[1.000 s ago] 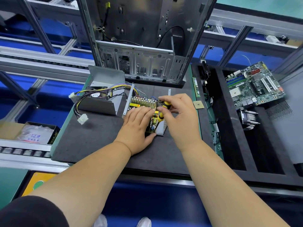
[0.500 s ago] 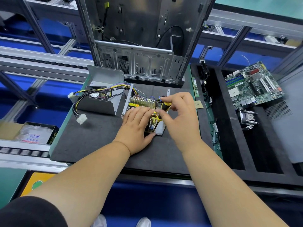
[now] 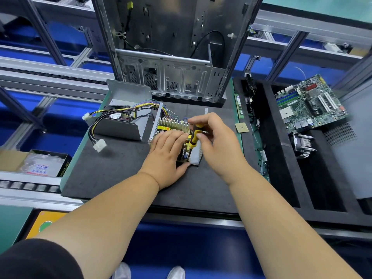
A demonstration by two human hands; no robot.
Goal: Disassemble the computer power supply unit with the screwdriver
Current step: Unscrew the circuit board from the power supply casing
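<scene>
Two hands on circuit board [image 3: 186,152] just in front of computer case [image 3: 171,47]: left hand [image 3: 168,153] presses flat, right hand [image 3: 216,141] grip pinched round screwdriver [image 3: 194,137]; board likely light, stiff, fragile—hold edges.

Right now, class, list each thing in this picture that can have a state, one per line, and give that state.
Power supply board: out of its casing, flat on the mat, pressed by the left hand.
Screwdriver: upright over the board, pinched by the right hand.
Metal casing: open, fan and wires showing.
Computer case: standing, side open.
Motherboard: removed, lying in the tray.
</scene>
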